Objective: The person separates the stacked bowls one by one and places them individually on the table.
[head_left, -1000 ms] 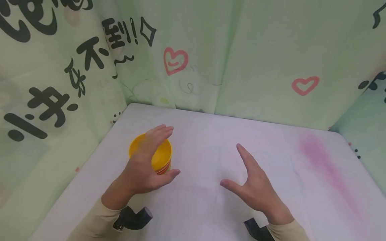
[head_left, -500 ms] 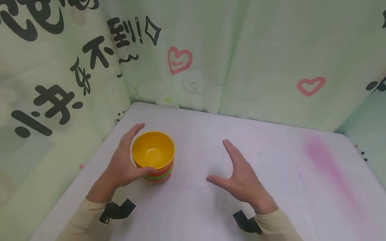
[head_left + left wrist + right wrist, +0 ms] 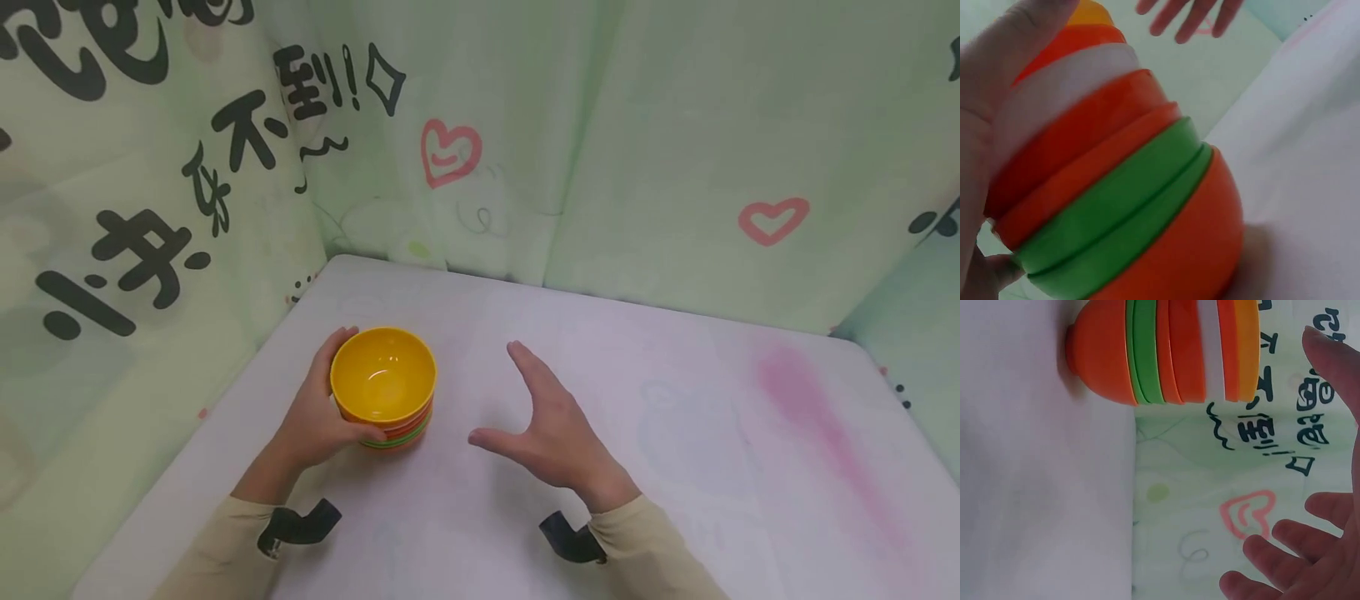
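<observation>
The left hand [image 3: 318, 417] holds the stack of bowls [image 3: 1163, 350], with its fingers bent around the left and far side and its thumb lying along the near side. Its arm reaches in from the bottom left. The right hand [image 3: 558, 425] holds nothing. Its fingers are spread from its thumb like a big letter C, and the palm faces the stack. The right thumb points at the bowls, and there is a gap between its tip and them.

So the stack is inside the left fingers' grip and to the left of the right fingers. It stands on the white table [image 3: 637, 375]. The bowls are smooth and round. From the bottom up they go orange, two greens, two oranges, white, orange and yellow. The yellow bowl [image 3: 384, 375] on top is shiny inside.

The stack is upright, its long way running up and down, with the hollow sides facing up.
</observation>
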A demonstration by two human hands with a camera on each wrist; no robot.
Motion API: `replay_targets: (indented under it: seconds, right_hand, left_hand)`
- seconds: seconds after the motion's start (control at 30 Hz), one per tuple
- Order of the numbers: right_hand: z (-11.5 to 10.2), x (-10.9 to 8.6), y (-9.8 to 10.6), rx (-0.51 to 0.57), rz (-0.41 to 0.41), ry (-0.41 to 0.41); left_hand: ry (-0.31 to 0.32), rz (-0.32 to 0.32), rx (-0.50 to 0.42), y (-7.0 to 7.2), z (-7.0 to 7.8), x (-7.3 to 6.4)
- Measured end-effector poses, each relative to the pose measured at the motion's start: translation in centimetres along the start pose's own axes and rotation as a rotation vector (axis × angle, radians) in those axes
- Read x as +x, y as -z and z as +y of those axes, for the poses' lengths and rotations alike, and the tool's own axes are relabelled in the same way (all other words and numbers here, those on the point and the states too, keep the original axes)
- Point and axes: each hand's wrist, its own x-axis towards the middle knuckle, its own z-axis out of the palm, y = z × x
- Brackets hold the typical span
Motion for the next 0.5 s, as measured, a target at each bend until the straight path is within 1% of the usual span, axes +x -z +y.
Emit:
replay_targets:
  seconds: [0.1,0.2,0.33,0.5]
  right_hand:
    - [-0.2,0.7,-0.6,0.007,-0.023,0.022]
    - [-0.3,1.2,-1.1,0.013,-0.048,0.025]
    - [-0.3,1.6,-1.6,0.023,-0.075,0.031]
    - [-0.3,2.0,-2.0,0.032,-0.091,0.065]
  left_hand:
    - [0.016,-0.009,-0.039,-0.4,-0.8,-0.2]
    - [-0.024,-0.014,-0.084,-0.8,-1.4,-0.2]
    - [-0.07,-0.018,-0.122,-1.2,-2.0,-0.1]
    - [-0.044,-0.009,-0.115,-1.4,-2.2,-0.1]
